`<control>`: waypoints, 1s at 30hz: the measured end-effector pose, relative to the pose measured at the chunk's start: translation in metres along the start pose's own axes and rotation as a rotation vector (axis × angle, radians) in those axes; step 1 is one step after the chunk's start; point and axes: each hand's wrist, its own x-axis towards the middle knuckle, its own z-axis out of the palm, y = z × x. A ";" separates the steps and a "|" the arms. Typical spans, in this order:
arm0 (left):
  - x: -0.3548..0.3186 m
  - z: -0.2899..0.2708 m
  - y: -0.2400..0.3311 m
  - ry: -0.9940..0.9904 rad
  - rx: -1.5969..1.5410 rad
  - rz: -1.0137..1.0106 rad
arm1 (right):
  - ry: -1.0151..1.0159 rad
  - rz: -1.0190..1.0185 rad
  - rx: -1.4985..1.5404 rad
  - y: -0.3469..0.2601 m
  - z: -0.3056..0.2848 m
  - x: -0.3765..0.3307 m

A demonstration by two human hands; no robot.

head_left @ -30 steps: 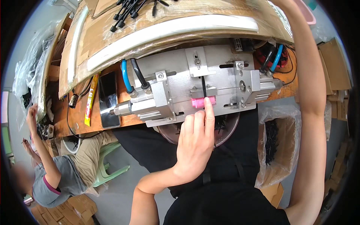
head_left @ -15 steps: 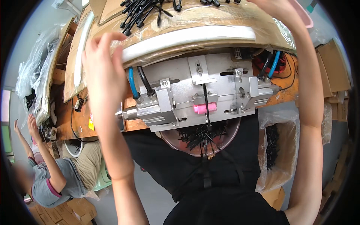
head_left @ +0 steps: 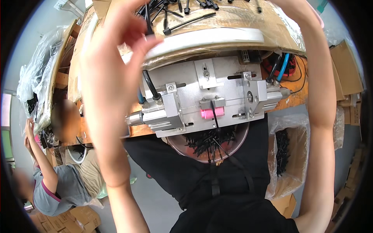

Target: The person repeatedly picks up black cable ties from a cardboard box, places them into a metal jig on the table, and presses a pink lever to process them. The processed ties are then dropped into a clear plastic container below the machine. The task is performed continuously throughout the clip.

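Observation:
My left hand (head_left: 120, 42), smeared by motion, is raised over the near left side of the cardboard surface (head_left: 233, 19). A black rod (head_left: 148, 23) shows between its thumb and fingers. My right hand (head_left: 289, 7) reaches to the far edge of the cardboard, its fingers cut off by the picture's top. Below, a metal fixture (head_left: 194, 89) carries a pink block (head_left: 212, 112) at its middle. Another black rod (head_left: 216, 118) lies across the pink block and points down toward the bowl (head_left: 182, 151) full of black rods on my lap.
Loose black rods with thicker ends (head_left: 190, 24) lie on the cardboard behind a white foam strip (head_left: 210, 35). Blue and black hoses (head_left: 285, 64) run to the fixture's ends. A plastic-lined carton (head_left: 291, 155) of black parts stands at right. A co-worker (head_left: 58, 190) sits at left.
My left hand has moved up and right over the rods, where one rod now lies separate. The fixture's rod has slipped toward me, off the upper bracket. The co-worker's hands have shifted.

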 end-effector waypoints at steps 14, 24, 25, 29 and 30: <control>-0.157 0.098 0.074 -0.288 0.236 -0.068 | 0.433 -0.136 0.636 0.021 -0.005 -0.110; -0.046 0.051 0.035 -0.053 0.129 0.074 | 0.199 -0.199 0.242 -0.020 0.129 -0.236; -0.023 0.048 0.018 0.112 0.269 0.128 | 0.181 -0.217 0.222 -0.023 0.140 -0.240; 0.028 0.026 -0.023 -0.330 0.060 0.066 | 0.113 -0.250 0.209 -0.027 0.170 -0.240; 0.030 0.023 -0.025 -0.355 0.048 0.059 | 0.108 -0.250 0.198 -0.027 0.172 -0.237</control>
